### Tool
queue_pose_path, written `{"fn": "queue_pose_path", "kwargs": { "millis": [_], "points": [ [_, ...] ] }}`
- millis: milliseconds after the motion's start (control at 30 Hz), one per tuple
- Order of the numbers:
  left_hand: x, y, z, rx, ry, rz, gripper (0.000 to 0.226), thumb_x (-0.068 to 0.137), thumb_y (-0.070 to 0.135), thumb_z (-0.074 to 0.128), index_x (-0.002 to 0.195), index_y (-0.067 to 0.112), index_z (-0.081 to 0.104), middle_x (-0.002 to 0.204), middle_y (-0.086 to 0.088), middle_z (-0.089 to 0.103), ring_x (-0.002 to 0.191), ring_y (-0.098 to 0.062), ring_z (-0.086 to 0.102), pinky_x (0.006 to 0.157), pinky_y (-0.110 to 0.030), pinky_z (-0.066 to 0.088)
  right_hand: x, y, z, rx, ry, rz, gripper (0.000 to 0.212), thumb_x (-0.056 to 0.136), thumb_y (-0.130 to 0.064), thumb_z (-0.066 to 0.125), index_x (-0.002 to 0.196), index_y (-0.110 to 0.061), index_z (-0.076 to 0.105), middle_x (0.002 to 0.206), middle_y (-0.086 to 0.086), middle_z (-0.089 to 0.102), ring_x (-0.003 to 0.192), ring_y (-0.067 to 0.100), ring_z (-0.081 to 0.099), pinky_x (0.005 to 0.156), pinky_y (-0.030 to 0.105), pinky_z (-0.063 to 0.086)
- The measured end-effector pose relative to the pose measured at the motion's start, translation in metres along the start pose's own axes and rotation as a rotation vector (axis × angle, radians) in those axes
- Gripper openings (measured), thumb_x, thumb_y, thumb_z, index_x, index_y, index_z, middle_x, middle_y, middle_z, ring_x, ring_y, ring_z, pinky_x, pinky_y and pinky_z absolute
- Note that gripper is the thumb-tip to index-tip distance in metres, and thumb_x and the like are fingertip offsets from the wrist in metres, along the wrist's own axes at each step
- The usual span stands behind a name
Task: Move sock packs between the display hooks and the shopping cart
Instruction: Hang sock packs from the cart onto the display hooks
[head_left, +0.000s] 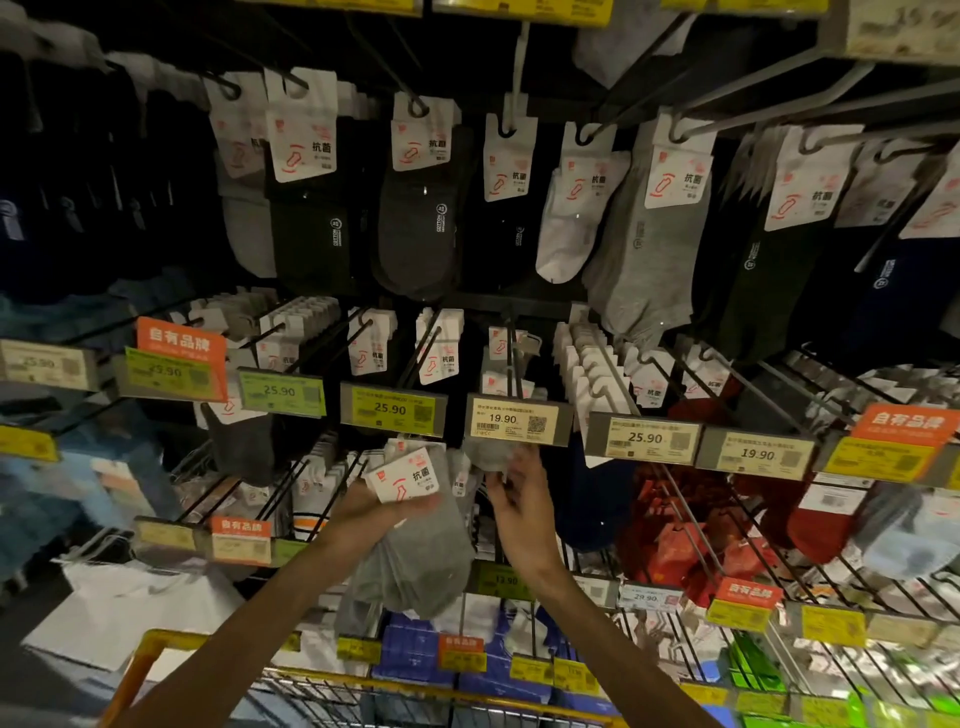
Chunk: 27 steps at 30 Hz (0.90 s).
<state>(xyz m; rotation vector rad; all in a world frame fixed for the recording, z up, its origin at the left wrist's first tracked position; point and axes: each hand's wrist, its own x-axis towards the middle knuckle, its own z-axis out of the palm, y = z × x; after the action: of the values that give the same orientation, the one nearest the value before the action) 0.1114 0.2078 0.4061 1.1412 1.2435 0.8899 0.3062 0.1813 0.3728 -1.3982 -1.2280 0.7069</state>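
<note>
Cart: the shopping cart (156, 656) sat right at the bottom, yellow rim and wire basket just under both forearms.
Left arm: it came up from the lower left, stretched out toward the shelving.
Left hand: the left hand (375, 512) was curled tight round a grey sock pack (415, 566), gripping it just below the header card.
Held pack's label: the white card (402, 475) read 抗菌 beside a red sock outline, and the grey socks hung down over the cart's far edge.
Right arm: it was raised from the lower middle, wrist bent back, palm toward the display.
Right hand: the right hand (521, 500) had its thumb spread and its fingertips up at the lower edge of a hanging grey pack (488, 453). Pinching or only touching, I couldn't tell through the blur.
Tag above it: the price tag (511, 423) read 19.90, with a QR code alongside.
Neighbouring tags: 25.90 on the yellow tag (390, 410) to the left, 25.90 on the beige tag (644, 439) to the right.
Orange sign: the sign (179, 338) on the left read 自有品牌.
Top row: the dark sock packs (421, 228) hung from black hooks (415, 106), cards marked 抗菌 and socks printed COTTON.
</note>
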Motion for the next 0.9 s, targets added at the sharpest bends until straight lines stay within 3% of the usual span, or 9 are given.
{"fn": "queue_pose_path", "kwargs": {
  "millis": [67,167,267,433,667,800,900],
  "points": [
    [-0.004,-0.002,0.003,0.024,-0.054,0.017,0.037,0.071,0.014,0.087,0.105,0.021,0.073,0.098,0.002,0.077,0.095,-0.012,0.069,0.082,-0.028,0.055,-0.018,-0.011,-0.003,-0.002,-0.144,0.034,0.019,0.097,-0.023,0.058,0.116,-0.024,0.059,0.112,-0.002,0.064,0.104,0.008,0.062,0.094,0.039,0.052],
    [-0.014,0.002,0.012,0.052,-0.102,0.045,0.026,0.075,0.022,0.084,0.098,0.024,0.072,0.086,0.008,0.077,0.086,-0.009,0.069,0.070,-0.020,0.052,-0.034,-0.027,-0.007,-0.013,-0.299,0.023,0.017,0.096,-0.027,0.059,0.107,-0.016,0.064,0.100,-0.002,0.065,0.091,0.001,0.063,0.079,0.021,0.051],
    [-0.023,0.008,0.020,0.057,-0.134,0.074,0.017,0.080,0.022,0.080,0.092,0.028,0.071,0.077,0.013,0.075,0.077,0.000,0.068,0.064,-0.013,0.050,-0.041,-0.032,-0.012,0.005,-0.253,0.024,0.029,0.089,-0.033,0.069,0.112,-0.017,0.059,0.108,0.003,0.059,0.092,0.001,0.061,0.074,0.014,0.048],
    [-0.033,0.021,0.035,0.030,-0.160,0.096,0.017,0.080,0.017,0.080,0.092,0.026,0.071,0.075,0.018,0.074,0.078,-0.001,0.070,0.057,-0.007,0.046,-0.054,-0.031,-0.019,0.046,-0.284,0.063,0.049,0.084,-0.017,0.076,0.121,-0.016,0.044,0.118,0.002,0.059,0.102,-0.002,0.062,0.080,0.020,0.053],
    [-0.041,0.021,0.046,0.040,-0.155,0.083,0.015,0.079,0.024,0.081,0.093,0.023,0.075,0.075,0.021,0.073,0.073,0.011,0.067,0.058,-0.006,0.046,-0.063,-0.033,-0.030,0.116,-0.194,0.136,0.034,0.087,-0.009,0.071,0.109,0.001,0.046,0.101,0.005,0.061,0.086,-0.004,0.064,0.069,0.017,0.052],
    [-0.047,0.023,0.043,0.013,-0.176,0.050,0.017,0.082,0.024,0.078,0.093,0.011,0.079,0.080,0.015,0.076,0.075,0.007,0.069,0.060,-0.006,0.048,-0.069,-0.035,-0.038,0.274,-0.075,0.186,0.031,0.087,-0.008,0.070,0.110,-0.003,0.050,0.108,0.010,0.063,0.098,0.014,0.066,0.072,0.022,0.055],
    [-0.049,0.025,0.041,0.056,-0.216,0.046,0.018,0.080,0.024,0.079,0.095,0.013,0.078,0.081,0.020,0.075,0.076,0.010,0.067,0.061,-0.004,0.047,-0.069,-0.039,-0.044,0.294,-0.026,0.210,0.036,0.086,-0.008,0.071,0.111,-0.009,0.046,0.112,0.010,0.063,0.099,0.014,0.065,0.071,0.021,0.055]
  ]
}}
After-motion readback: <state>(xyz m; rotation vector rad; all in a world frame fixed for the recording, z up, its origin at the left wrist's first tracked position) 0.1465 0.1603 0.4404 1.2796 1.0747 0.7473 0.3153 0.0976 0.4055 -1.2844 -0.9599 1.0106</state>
